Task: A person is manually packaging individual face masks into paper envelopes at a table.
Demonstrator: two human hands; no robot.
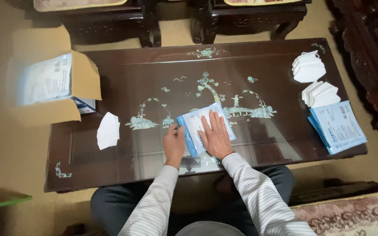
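A flat blue-and-white packet [196, 119] lies near the front middle of the dark inlaid table [123, 70]. My right hand [216, 136] rests flat on it, fingers spread, pressing it down. At the packet's left edge, my left hand [174, 143] pinches the blue side with curled fingers. A single folded white mask [108, 130] lies on the table to the left of my hands.
An open cardboard box [44, 76] with white packets stands at the table's left end. Two piles of white masks [308, 67] [321, 94] and a stack of blue packets [337, 126] sit at the right end. Dark wooden chairs [110, 19] stand beyond the table.
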